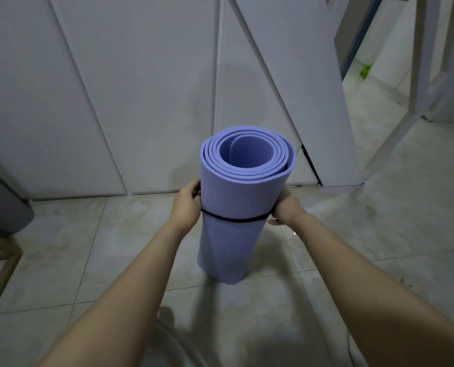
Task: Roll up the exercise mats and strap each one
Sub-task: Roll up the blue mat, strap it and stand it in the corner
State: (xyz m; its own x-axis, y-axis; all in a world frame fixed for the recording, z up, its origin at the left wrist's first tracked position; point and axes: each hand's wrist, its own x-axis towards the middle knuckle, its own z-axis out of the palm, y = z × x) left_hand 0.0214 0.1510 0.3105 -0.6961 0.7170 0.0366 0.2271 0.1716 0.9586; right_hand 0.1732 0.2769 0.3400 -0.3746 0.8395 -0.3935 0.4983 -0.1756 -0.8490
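The rolled mat stands upright on the floor straight ahead, its 1 strap level with the hands, left hand and right hand equally near, each clasping a side.

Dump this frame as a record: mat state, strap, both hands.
item: purple mat, rolled
pose: upright on tiled floor
binding: black strap around its middle
left: left hand holds the roll's left side, at the strap
right: right hand holds the right side, at the strap
status: this mat rolled and strapped

White panels, tiled floor.
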